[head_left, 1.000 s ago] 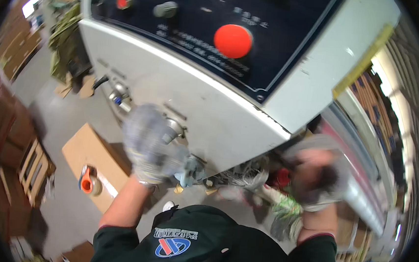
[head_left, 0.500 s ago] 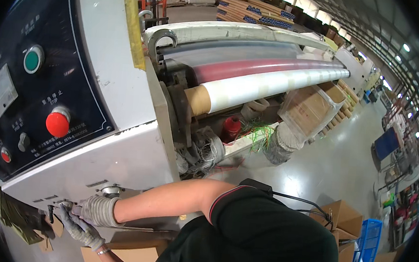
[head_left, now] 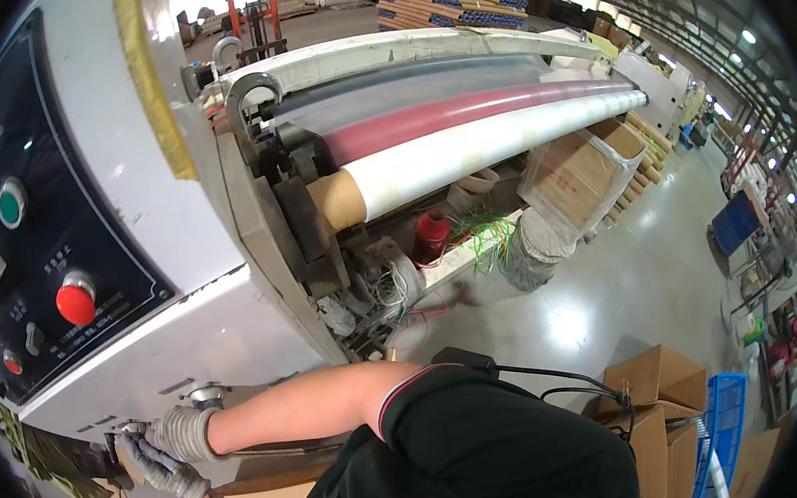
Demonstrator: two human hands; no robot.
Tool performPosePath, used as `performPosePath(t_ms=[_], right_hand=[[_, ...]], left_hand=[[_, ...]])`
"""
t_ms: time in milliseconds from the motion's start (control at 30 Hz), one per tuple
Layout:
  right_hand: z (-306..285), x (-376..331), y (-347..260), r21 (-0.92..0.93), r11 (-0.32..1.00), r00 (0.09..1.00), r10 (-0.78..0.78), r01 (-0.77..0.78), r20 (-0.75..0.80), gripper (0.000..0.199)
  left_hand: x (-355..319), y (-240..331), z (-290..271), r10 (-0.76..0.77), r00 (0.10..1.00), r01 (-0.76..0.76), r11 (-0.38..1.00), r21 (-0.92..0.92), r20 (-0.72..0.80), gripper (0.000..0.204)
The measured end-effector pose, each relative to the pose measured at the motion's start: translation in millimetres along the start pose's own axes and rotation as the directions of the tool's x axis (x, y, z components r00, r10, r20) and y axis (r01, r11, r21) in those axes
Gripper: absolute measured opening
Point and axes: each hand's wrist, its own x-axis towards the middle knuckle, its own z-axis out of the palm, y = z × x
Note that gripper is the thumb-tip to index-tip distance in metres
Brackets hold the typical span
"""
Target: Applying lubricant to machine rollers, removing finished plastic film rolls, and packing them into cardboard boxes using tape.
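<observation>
Both my hands wear grey knitted gloves and are close together at the lower edge of a white machine cabinet (head_left: 214, 328). My right hand (head_left: 180, 433) reaches across from the right; its fingers are mostly hidden. Just below it, my left hand (head_left: 161, 471) has its fingers stretched toward a small metal fitting (head_left: 133, 428) on the cabinet face. Whether they touch the fitting cannot be made out. A larger round metal fitting (head_left: 207, 395) sits above my right hand. The dark control panel (head_left: 28, 140) carries a green button (head_left: 12, 205) and a red mushroom button (head_left: 76, 300).
Beyond the cabinet, a white roll on a brown core (head_left: 500, 154) lies beside a red roller (head_left: 446, 122). Below stand a red bottle-shaped container (head_left: 431, 237) and a plastic-wrapped carton (head_left: 573, 177). Cardboard boxes (head_left: 655, 377) and a blue crate (head_left: 721, 434) are at right.
The view has swung left-to-right across the machine, so the panel sits farther left and lower. My hands stay by the same small fitting; the left fingers look slightly more bent.
</observation>
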Motion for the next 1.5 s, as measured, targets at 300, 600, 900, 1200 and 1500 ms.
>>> performPosePath(t_ms=[300, 600, 900, 1200, 1500], right_hand=[[20.9, 8.7, -0.9, -0.003, 0.996, 0.996, -0.089, 0.089, 0.014, 0.022], [-36.7, -93.6, 48.0, -0.120, 0.958, 0.914, -0.284, 0.259, -0.289, 0.038], [-213.9, -204.0, 135.4, -0.106, 0.846, 0.810, -0.532, 0.523, -0.246, 0.031], [-550.5, -390.3, 500.9, -0.490, 0.349, 0.593, 0.323, -0.799, -0.737, 0.039], [-682.8, -504.5, 688.3, 0.406, 0.298, 0.274, 0.954, -0.864, -0.117, 0.028]], left_hand=[[13.5, -21.8, -16.9, -0.111, 0.992, 0.081, 0.921, -0.381, -0.056, 0.041], [79.7, 7.3, -43.9, 0.339, 0.911, -0.174, 0.834, 0.523, -0.237, 0.025], [40.3, 64.8, 10.2, -0.300, 0.873, 0.321, 0.947, -0.010, -0.384, 0.037], [-146.3, 204.7, 239.0, -0.069, 0.986, 0.060, 0.996, 0.064, 0.153, 0.037], [-265.0, 169.3, 457.1, -0.438, 0.755, 0.462, 0.884, 0.080, 0.488, 0.058]])
